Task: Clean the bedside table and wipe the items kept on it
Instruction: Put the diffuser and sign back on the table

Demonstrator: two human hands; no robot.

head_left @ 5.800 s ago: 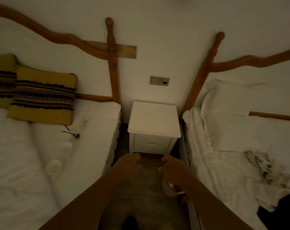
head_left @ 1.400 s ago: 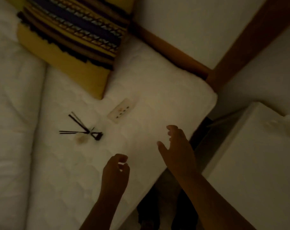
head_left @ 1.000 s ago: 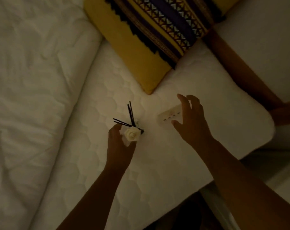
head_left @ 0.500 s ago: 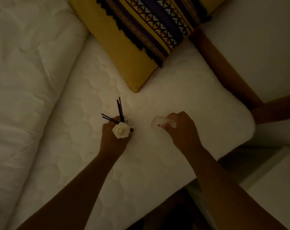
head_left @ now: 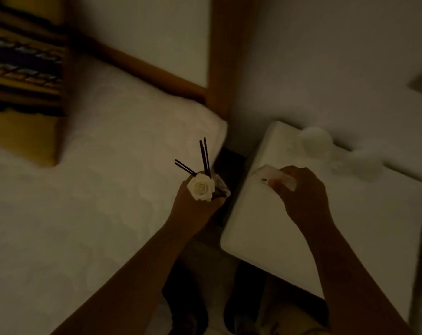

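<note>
The left hand [head_left: 195,204] is closed around a small reed diffuser [head_left: 206,187] with thin black sticks and a white rose of soft-looking petals, held above the edge of the bed [head_left: 84,189], just left of the white tabletop [head_left: 350,238]. The right hand [head_left: 301,192] grips a flat white remote [head_left: 275,178] over the smooth tabletop; its markings are too blurred to read. Beyond this hand two pale round objects [head_left: 316,143] stand on the tabletop, blurred.

White bedside table [head_left: 350,228], white rose diffuser [head_left: 201,188] beside, small remote [head_left: 275,178] over it
</note>
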